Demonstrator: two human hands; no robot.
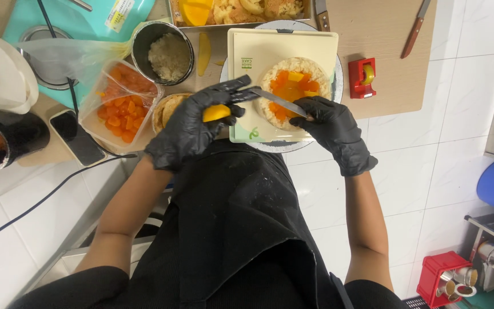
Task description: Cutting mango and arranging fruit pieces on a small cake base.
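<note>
- The left hand (192,127), in a black glove, sits just left of centre in the frame; its fingers (232,91) are curled shut around a yellow-orange fruit piece (215,113), with only the fruit's edge showing between palm and fingertips.
- The right hand (333,129), also gloved in black, is at centre right, its fingers closed on the handle of a small knife (278,101) whose blade runs up and left toward the held fruit.
- Just above the knife lies a round cake base (315,71) topped with orange and yellow fruit cubes, resting on a pale square cake board (247,46), which sits on a round turntable (337,80) on the tabletop (373,34).
- At the left of the frame are a clear tub of orange fruit cubes (122,106) and a dark pot of crumbs (168,54); a red tape dispenser (362,76) stands to the right of the turntable.
- Risk: the blade points at the gloved left fingertips, so a slip on wet fruit could nick the glove or the finger.
- Risk: the fruit looks slick, and it could squirt from the grip and fall off the tabletop's edge.
- Risk: cut pieces dropped carelessly could land on the board rather than the cake.
</note>
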